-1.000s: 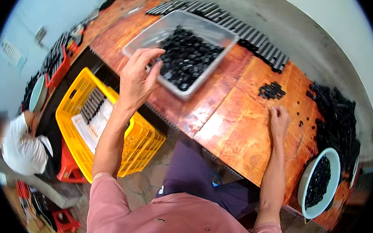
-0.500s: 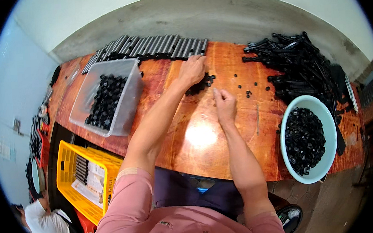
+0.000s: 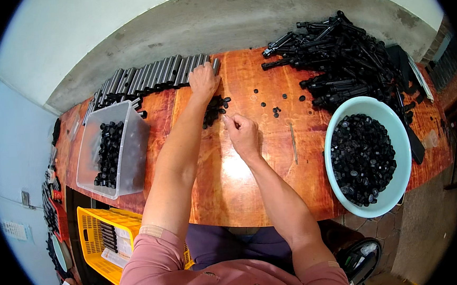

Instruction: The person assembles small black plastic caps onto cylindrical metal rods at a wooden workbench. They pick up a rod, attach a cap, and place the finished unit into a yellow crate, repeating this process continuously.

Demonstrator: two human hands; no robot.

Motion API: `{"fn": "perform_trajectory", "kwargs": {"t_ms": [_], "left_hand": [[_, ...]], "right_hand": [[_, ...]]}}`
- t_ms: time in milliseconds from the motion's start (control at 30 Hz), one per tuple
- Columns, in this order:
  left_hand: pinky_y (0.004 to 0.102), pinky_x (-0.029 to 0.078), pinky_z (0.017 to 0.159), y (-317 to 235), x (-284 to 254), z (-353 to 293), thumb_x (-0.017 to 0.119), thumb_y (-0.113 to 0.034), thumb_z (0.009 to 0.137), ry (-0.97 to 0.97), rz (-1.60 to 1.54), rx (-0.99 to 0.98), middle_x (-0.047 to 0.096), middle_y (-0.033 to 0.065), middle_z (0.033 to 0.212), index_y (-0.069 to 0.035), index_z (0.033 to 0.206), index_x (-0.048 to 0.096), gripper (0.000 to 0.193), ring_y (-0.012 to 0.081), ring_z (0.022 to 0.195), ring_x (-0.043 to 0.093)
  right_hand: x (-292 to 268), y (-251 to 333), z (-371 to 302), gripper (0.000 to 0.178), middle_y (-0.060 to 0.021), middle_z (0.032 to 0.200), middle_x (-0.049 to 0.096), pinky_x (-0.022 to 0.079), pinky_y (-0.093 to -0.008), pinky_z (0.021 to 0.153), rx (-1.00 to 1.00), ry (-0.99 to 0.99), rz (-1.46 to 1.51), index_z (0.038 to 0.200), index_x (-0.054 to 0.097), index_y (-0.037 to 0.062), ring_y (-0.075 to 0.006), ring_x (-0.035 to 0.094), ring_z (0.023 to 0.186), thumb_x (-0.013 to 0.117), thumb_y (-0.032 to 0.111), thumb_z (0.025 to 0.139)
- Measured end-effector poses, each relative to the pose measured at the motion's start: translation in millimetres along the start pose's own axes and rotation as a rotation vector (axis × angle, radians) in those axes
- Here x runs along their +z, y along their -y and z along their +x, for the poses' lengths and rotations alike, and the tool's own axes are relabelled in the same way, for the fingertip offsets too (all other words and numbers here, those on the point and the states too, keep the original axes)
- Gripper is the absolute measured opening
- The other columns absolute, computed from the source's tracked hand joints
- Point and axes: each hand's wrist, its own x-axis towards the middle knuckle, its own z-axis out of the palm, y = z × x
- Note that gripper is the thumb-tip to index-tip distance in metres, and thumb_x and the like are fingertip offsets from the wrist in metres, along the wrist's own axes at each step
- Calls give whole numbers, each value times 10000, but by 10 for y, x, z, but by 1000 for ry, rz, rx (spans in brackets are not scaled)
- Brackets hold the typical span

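- Across the far side of the glossy red-brown table [image 3: 307, 131], a slanting row of grey, metal-looking tubes [image 3: 152, 75] with dark ends lies side by side near the wall.
- My left hand [image 3: 204, 80] reaches over the row's right end, fingers bent downward; they hide the contact, so I cannot tell whether they grasp a tube.
- My right hand [image 3: 244, 136] is curled closed, thumb against fingers, just beside a small pile of black caps [image 3: 211, 114]; I cannot tell whether something tiny is pinched inside.
- The tubes look stiff, smooth and perhaps slippery, likely light enough for one hand; mid-length seems the surest hold.
- The caps look light, firm and hard to break, apt to roll; thumb and fingertip at the rim should suit them.
- To my left, a clear plastic bin [image 3: 134, 154] holds many chunky black pieces [image 3: 110, 153].
- To my right, a pale blue basin [image 3: 403, 151] is heaped with small, glossy black pieces [image 3: 365, 159].
- Lower left, a yellow slatted crate [image 3: 84, 242] contains dark rods [image 3: 109, 237] beside printed paper [image 3: 121, 242].
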Motion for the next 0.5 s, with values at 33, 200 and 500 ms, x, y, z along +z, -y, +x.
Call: {"fn": "perform_trajectory", "kwargs": {"t_ms": [33, 200, 500], "left_hand": [[496, 492, 741, 28, 35, -5, 762, -286, 761, 15, 22, 9, 703, 150, 908, -51, 979, 626, 348, 368, 891, 676], [468, 515, 743, -169, -297, -66, 767, -198, 762, -41, -307, -49, 719, 141, 920, -63, 1127, 619, 416, 338, 924, 687], [283, 507, 875, 47, -1182, -938, 790, -10, 801, -123, -1588, -342, 650, 50, 1020, -56, 1261, 541, 524, 134, 936, 631]], "right_hand": [[9, 11, -11, 403, -175, 698, 620, 439, -450, 595, 2, 8, 0, 808, 657, 55, -388, 598, 653, 607, 429, 951], [-32, 69, -31, 394, -153, 680, 627, 445, -429, 592, -18, -46, 21, 809, 668, 52, -344, 622, 641, 620, 418, 947], [-19, -77, 33, 394, -112, 681, 659, 447, -407, 597, 15, -108, 31, 770, 690, 64, -268, 642, 637, 645, 419, 935]]}}
